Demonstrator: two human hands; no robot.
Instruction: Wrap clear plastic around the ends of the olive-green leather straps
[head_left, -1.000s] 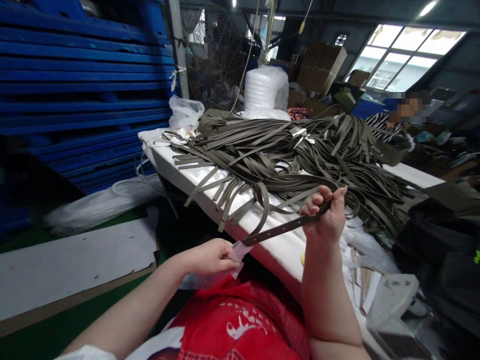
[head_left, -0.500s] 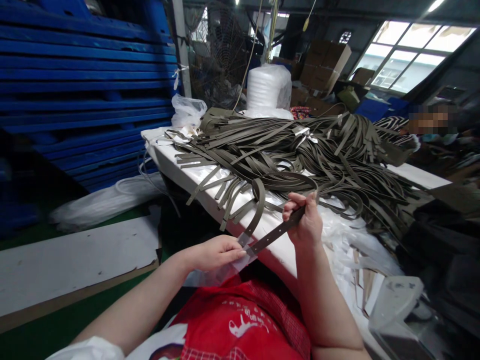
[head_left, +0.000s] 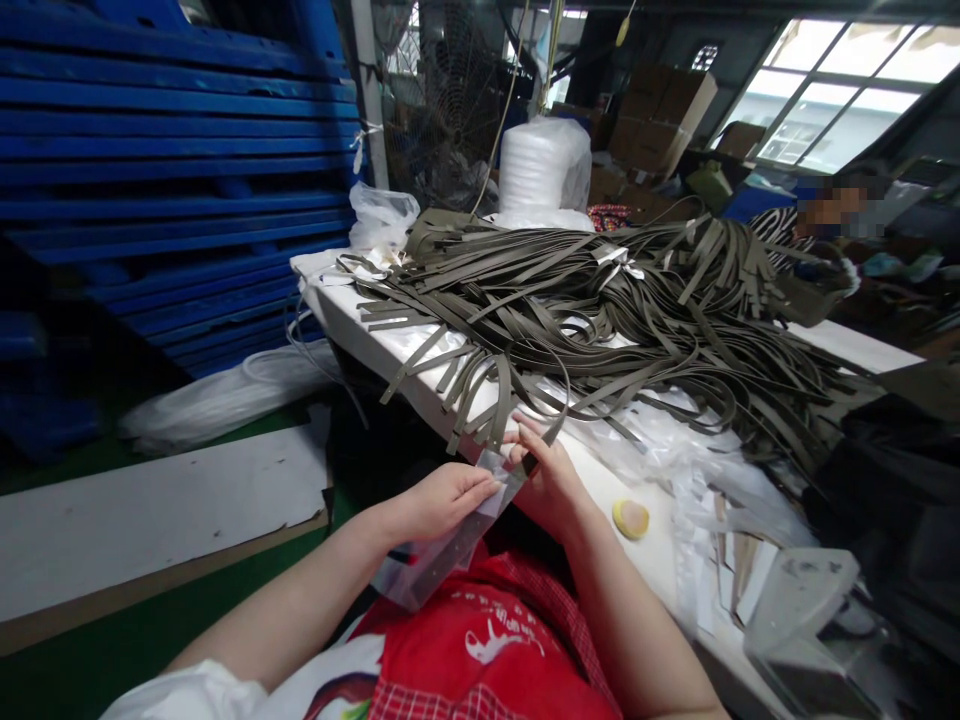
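The left hand pinches a clear plastic bag over the lap while the right hand, just beside that grip, grasps a dark strap at the bag's mouth.

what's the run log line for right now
left hand: clear bag | right hand: dark strap | table: strap pile

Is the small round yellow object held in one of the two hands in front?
No, the yellow object lies on the white table, apart from both the left hand and the right hand.
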